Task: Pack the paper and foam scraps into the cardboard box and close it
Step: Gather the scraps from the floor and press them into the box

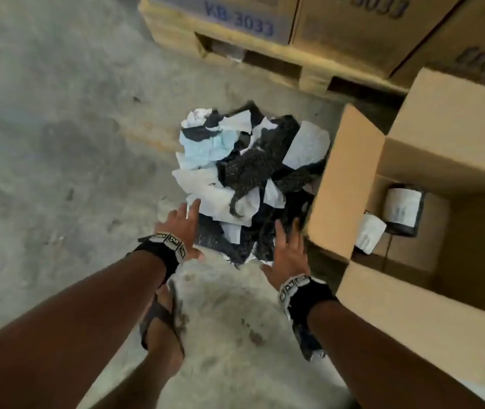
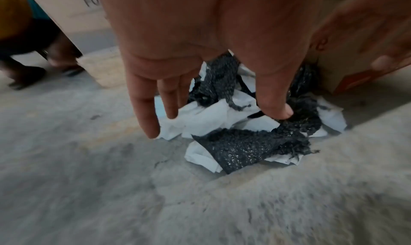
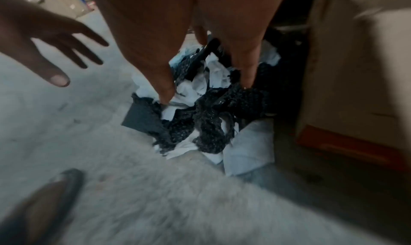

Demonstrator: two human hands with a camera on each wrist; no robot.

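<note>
A heap of torn white paper and black foam scraps [image 1: 250, 172] lies on the concrete floor, just left of the open cardboard box [image 1: 344, 178]. A few scraps [image 1: 402, 208] lie inside the box. My left hand [image 1: 182, 222] hovers at the heap's near left edge with straight, spread fingers. My right hand [image 1: 289, 246] is over the near right edge beside the box flap, also spread. In the wrist views the left hand [image 2: 213, 118] and right hand [image 3: 206, 88] hang low over the scraps [image 2: 240, 146] [image 3: 200, 118], gripping nothing.
Cardboard cartons [image 1: 235, 22] on a wooden pallet [image 1: 264, 57] stand behind the heap. My sandalled foot [image 1: 161, 320] is on the floor between my arms. One stray scrap [image 1: 309, 340] lies under my right forearm. Another person's legs [image 2: 26, 60] show at the left.
</note>
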